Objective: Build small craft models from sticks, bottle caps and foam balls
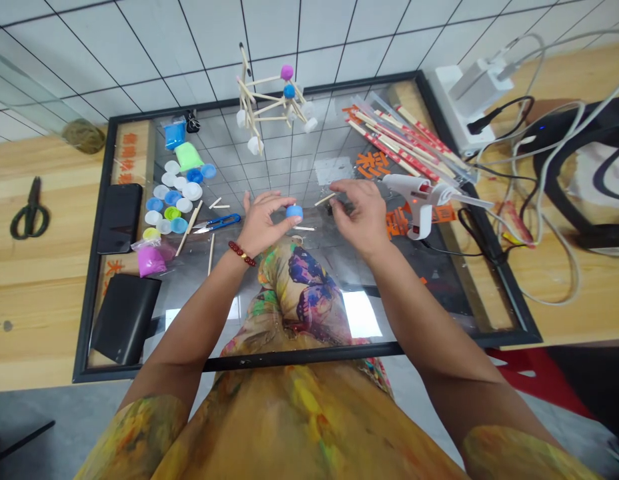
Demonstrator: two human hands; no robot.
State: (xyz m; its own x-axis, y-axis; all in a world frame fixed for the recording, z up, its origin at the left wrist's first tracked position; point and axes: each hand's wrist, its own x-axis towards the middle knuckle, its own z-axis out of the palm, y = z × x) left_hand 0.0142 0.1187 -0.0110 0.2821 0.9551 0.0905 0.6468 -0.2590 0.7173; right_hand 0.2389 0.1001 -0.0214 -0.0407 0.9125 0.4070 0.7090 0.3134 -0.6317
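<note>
My left hand (267,219), with a bead bracelet at the wrist, pinches a small blue bottle cap (294,211) between thumb and fingers above the glass tabletop. To its right, my right hand (360,215) grips a short wooden stick (324,199) at the fingertips, its free end pointing toward the cap. Cap and stick are apart. Another short stick piece (304,229) lies on the glass between the hands. Close to my right hand is a white glue gun (420,203). Left of my left hand lie blue-handled thread snips (222,221) among cut stick pieces.
At the back stands a stick structure (269,110) with coloured balls. Coloured caps (178,193) and bags of clay (152,259) are at left, with a phone (120,219). Wrapped chopsticks (404,137), a power strip (464,110) and loose cables (544,207) lie at right.
</note>
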